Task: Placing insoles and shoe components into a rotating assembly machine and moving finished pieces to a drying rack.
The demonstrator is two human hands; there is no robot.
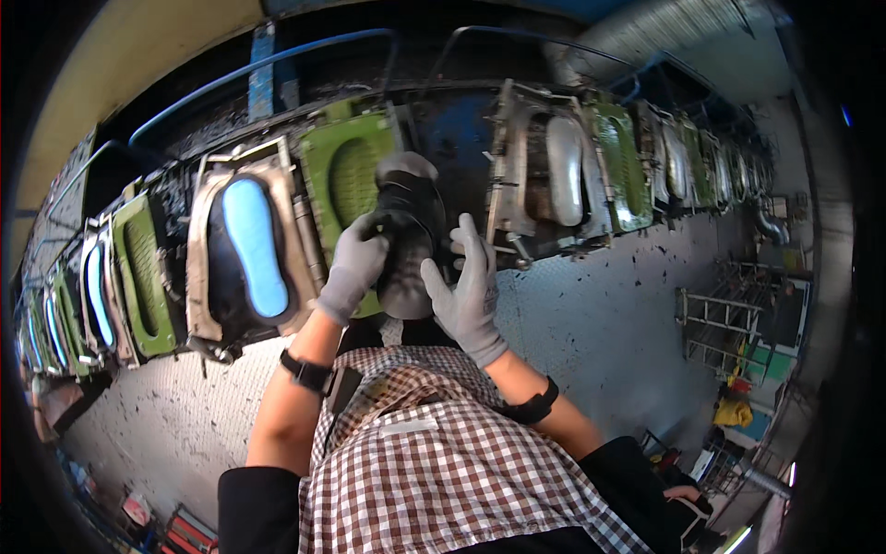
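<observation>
Left hand [358, 263]: fingers curled, gripping left edge of black shoe-shaped piece [406, 293]. Right hand [468, 294] alongside: fingers spread, contact unclear. Green mould [320, 152] beyond left fingertips. Judged mid-handling: grip done, release remaining.

Site: factory workshop, footwear-moulding type. Basis: long row of metal moulds [323, 162]; green plates [138, 286] with sole-shaped cavities among frames bearing foot-shaped forms, some blue [254, 245], some silvery [564, 171]. Black sole-shaped piece [406, 282] at the row. Blue tubular rails [277, 67] behind the row; ribbed duct [683, 32] above its right part. Dark-flecked floor [591, 305] before the row; metal rack [724, 319] to its right.
</observation>
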